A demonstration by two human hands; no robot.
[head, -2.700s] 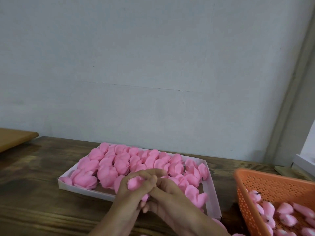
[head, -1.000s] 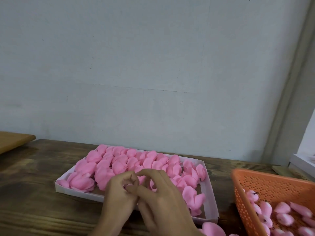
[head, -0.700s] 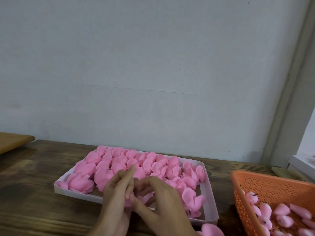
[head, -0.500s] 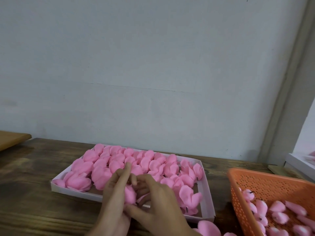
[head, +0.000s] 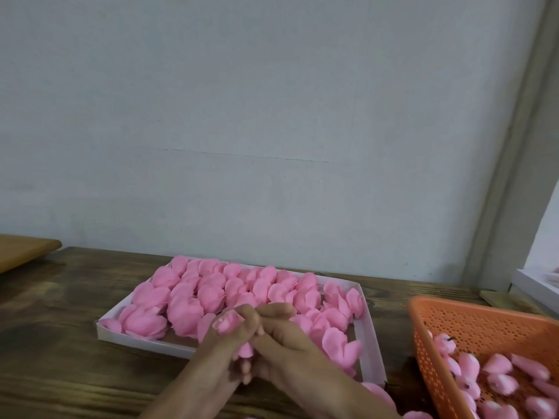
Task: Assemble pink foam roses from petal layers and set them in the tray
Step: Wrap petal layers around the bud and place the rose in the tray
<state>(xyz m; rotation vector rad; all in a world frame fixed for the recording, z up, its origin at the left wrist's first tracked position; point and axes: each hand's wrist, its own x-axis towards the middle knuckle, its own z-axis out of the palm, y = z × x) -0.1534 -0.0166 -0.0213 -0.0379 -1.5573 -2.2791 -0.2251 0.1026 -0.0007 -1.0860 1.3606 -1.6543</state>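
A white tray (head: pixel 142 338) on the wooden table holds several pink foam roses (head: pixel 211 293). Just in front of its near edge, both hands are pressed together around one pink foam rose (head: pixel 226 324). My left hand (head: pixel 222 355) curls its fingers round the rose, whose top shows between fingers and thumb. My right hand (head: pixel 284 343) wraps against it from the right, fingers bent over the same rose; pink foam also shows between the palms lower down.
An orange perforated basket (head: pixel 484 325) with several pink rose buds (head: pixel 499 376) stands at the right. Loose pink pieces (head: pixel 379 393) lie on the table by my right wrist. A light wooden board (head: pixel 24 252) is at far left; a white box edge (head: pixel 532 285) is at far right.
The hands have stayed together by the tray's near edge, working the rose. The fingers have closed tighter round it, and its top now pokes out above my left fingers.
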